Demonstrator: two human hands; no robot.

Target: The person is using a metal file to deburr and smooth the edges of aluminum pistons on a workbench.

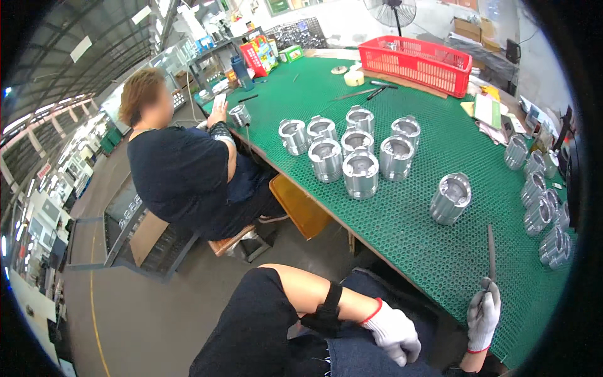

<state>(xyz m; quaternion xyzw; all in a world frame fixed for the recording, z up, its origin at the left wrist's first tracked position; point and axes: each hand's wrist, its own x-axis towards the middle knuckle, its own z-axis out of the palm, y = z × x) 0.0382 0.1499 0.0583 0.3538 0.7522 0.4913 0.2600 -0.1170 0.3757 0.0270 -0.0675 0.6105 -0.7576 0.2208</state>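
Gloved L hand rests low over the lap, fingers loosely bent; palm's hidden, so can't tell if anything's in it. R hand, also gloved, is at the near edge of the table, fingers closed round the near end of a slim grey file-like tool. Tool points away from the body, far end free, prob. b/c an end grip leaves most of its length clear. Gloves are likely worn vs. metal edges.

Green mat has a holed texture, maybe so parts don't slide. Nearest the tool tip, but not touching it, a lone metal cylinder stands on end, apart from the rest, presumably for easy reach. At far R, a batch of similar cylinders sits close together along the side, perhaps to save room mid-table.

Farther on, a group of eight cylinders stands tops up, likely b/c that's steadier than lying down.

Past them at L, a seated co-worker has a hand near another cylinder. At the back: tape roll, red crate, prob. there to leave working space; fan behind, partly cut off.
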